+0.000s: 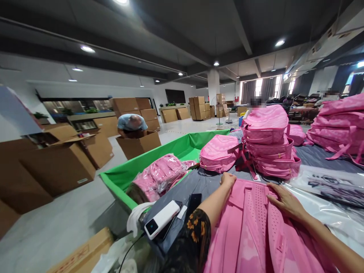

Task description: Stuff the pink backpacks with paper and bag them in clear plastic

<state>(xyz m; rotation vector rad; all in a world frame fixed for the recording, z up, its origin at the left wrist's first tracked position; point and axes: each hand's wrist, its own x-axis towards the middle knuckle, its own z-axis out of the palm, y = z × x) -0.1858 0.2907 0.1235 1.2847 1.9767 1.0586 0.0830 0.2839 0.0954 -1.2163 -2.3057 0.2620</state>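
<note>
A pink backpack lies in front of me with its perforated shoulder straps facing up. My left hand is closed on its far left corner. On the far right side, my right hand grips the backpack near the top of a strap, thumb on the strap and fingers bent over the edge. Just beyond my hands, a single pink backpack sits to the left of a stack of pink backpacks. Clear plastic bags lie to the right of my right hand.
A green-lined bin at left holds plastic-wrapped pink backpacks. A white power bank and a dark phone lie on the grey table. More backpacks are piled at right. A person bends over a cardboard box.
</note>
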